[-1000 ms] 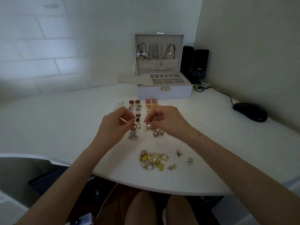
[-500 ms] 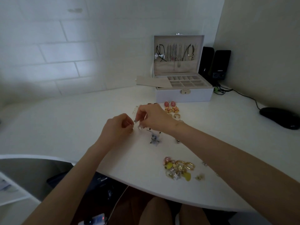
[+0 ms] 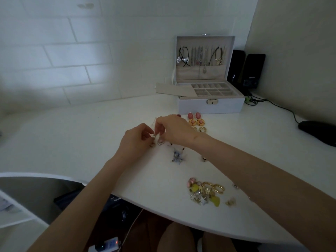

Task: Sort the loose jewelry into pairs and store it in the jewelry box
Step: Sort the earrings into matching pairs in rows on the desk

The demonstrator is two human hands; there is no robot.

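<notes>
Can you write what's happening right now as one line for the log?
left hand: pinches earring | right hand: pinches it too | box: open | pairs: before box | pile: unsorted

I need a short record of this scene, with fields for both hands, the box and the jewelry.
Left hand: pinches the heart earring
Right hand: pinches the same earring
Jewelry box: open, lid upright, necklaces hanging inside it
Pink earrings: paired, in front of box
Orange earrings: paired, just nearer than the pink ones
Loose pile: unsorted, near table front edge
</notes>
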